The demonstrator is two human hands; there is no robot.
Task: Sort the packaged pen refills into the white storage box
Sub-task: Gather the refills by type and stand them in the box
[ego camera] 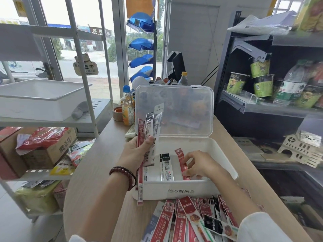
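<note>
Packets [151, 123] gripped by the left hand [137, 153] overhang the box's [201, 191] left rim; right hand [199, 165] pinches a red packet [180, 157] inside.

Single head-worn wide-angle view, facing forward and down
Set close above the counter [97, 180], with the white storage box [157, 192] near at centre frame, the window [90, 23] straight ahead farther off and shelving [262, 109] bent toward both side edges

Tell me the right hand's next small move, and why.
Probably lay the red packet flat beside the black-and-white packet and let go: the right hand pinches it, slanted, inside the white storage box, while the left hand holds a bundle of more packets.
</note>
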